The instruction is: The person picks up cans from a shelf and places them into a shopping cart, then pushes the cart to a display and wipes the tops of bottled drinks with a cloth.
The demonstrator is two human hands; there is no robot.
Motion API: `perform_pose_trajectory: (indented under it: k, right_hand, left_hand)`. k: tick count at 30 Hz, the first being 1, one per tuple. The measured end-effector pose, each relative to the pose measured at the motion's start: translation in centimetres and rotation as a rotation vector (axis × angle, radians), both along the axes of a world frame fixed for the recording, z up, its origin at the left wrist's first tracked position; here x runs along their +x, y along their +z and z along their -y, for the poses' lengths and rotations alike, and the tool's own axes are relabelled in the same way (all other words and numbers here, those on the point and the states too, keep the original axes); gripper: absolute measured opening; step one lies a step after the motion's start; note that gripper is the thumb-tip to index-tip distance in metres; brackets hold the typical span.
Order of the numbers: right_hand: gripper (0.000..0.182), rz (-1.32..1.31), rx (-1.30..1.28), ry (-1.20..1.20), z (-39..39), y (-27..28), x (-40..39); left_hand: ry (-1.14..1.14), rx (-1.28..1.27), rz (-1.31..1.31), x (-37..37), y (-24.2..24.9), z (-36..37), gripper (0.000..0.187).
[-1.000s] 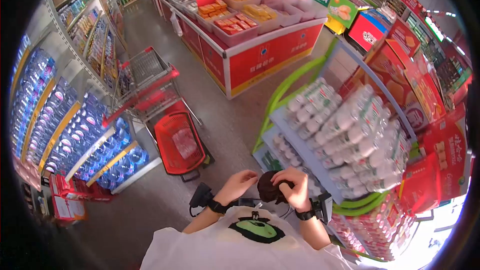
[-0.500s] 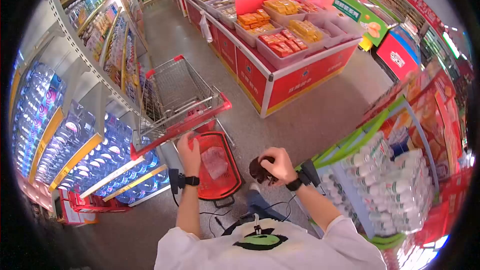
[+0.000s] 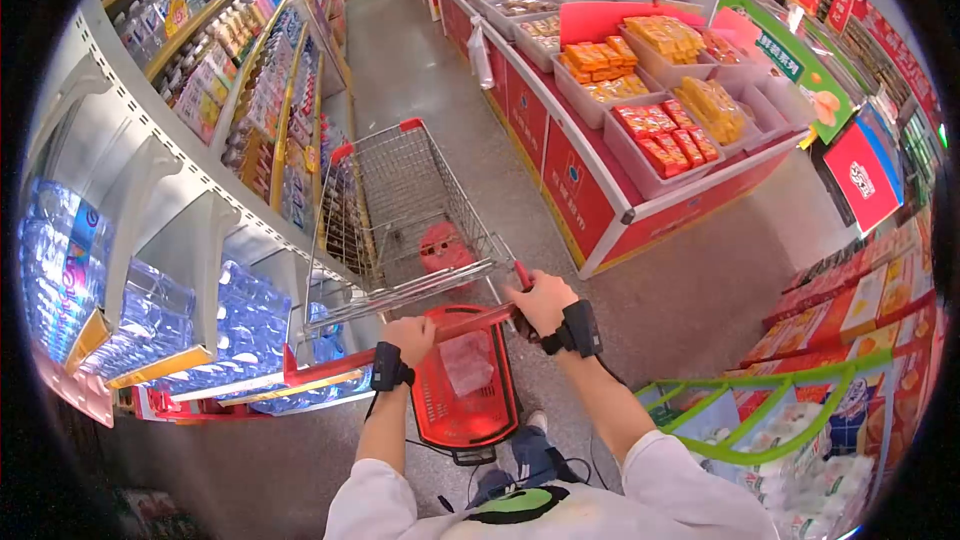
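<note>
A metal shopping cart (image 3: 390,210) with a red handlebar (image 3: 345,364) stands in front of me, and a pink-red item (image 3: 443,248) shows in its lower part. My left hand (image 3: 408,340) is wrapped round the handlebar near its middle. Toward the bar's right end, my right hand (image 3: 543,304) is closed on it, with something dark brown partly visible under the fingers. Below the bar, a red basket (image 3: 440,410) sits on the floor close to my feet, holding a clear plastic-wrapped item (image 3: 467,362).
Shelves of bottled drinks (image 3: 250,90) and large water bottles (image 3: 240,320) line the left. A red display stand (image 3: 600,200) with bins of packaged goods is at the right. A green-edged rack (image 3: 770,450) stands at lower right. An aisle floor (image 3: 385,50) runs ahead.
Both hands have come onto the cart's handlebar; the left was apart above the basket, the right held a dark brown item out to the side. The view has turned left.
</note>
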State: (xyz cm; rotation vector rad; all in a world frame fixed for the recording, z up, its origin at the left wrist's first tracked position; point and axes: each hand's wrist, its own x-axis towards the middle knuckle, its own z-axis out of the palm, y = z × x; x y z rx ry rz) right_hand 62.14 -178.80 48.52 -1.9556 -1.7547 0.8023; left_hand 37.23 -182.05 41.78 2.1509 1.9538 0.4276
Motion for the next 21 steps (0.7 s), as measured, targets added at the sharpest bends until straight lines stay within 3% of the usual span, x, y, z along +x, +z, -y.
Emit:
perform_pose_trajectory:
  k: [4, 8, 21]
  right_hand:
    - [0.05, 0.242, -0.127, -0.025, -3.0, -3.0, -0.2]
    - [0.047, 0.117, -0.162, -0.039, -5.0, -1.1, 1.6]
    - [0.053, 0.19, -0.064, -0.225, -4.7, -2.6, 4.5]
  left_hand:
    - [-0.101, -0.006, -0.042, 0.6, -0.6, -2.2, 0.038]
    - [-0.158, 0.067, -0.101, 2.0, 0.0, -4.2, 0.038]
    - [-0.198, 0.161, -0.019, 5.5, -1.4, -7.4, 0.037]
